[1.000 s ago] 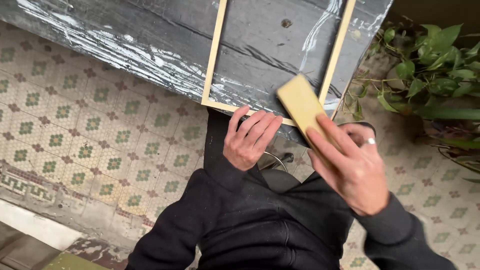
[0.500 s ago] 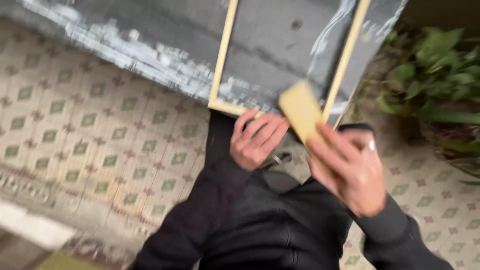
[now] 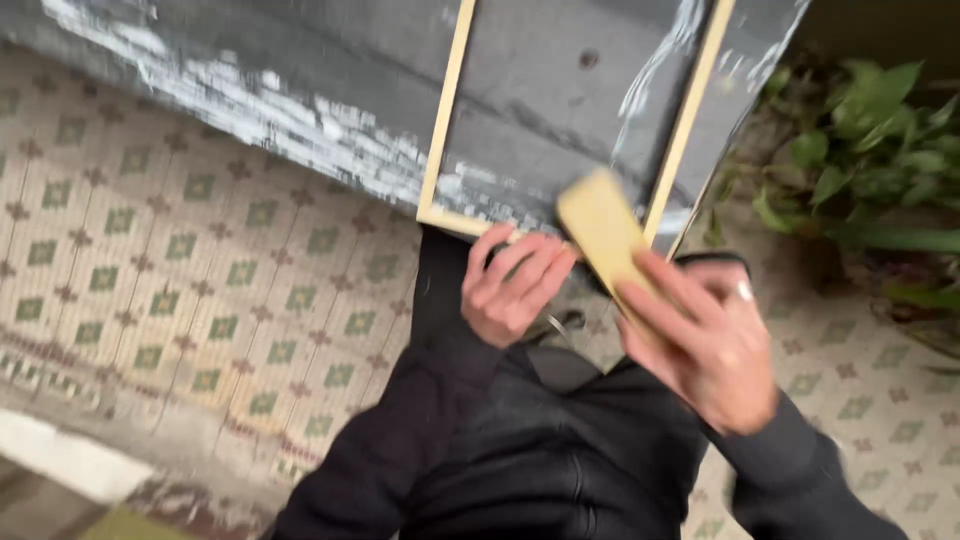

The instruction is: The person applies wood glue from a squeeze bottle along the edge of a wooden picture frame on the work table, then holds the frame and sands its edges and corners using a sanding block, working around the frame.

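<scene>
- Head view shows the right hand [image 3: 715,345] with its grip closed around a pale yellow block [image 3: 605,235], held tilted just above the near right corner of a wooden frame [image 3: 445,160].
- The frame lies flat on a grey, paint-streaked tabletop [image 3: 300,90], its near rail at the edge.
- The left hand [image 3: 515,280] has its fingers curled against that near rail, steadying it; how firm this grip is cannot be told.
- The step in hand looks like rubbing the frame down; a next pass would call for the block laid flat on the rail.
</scene>
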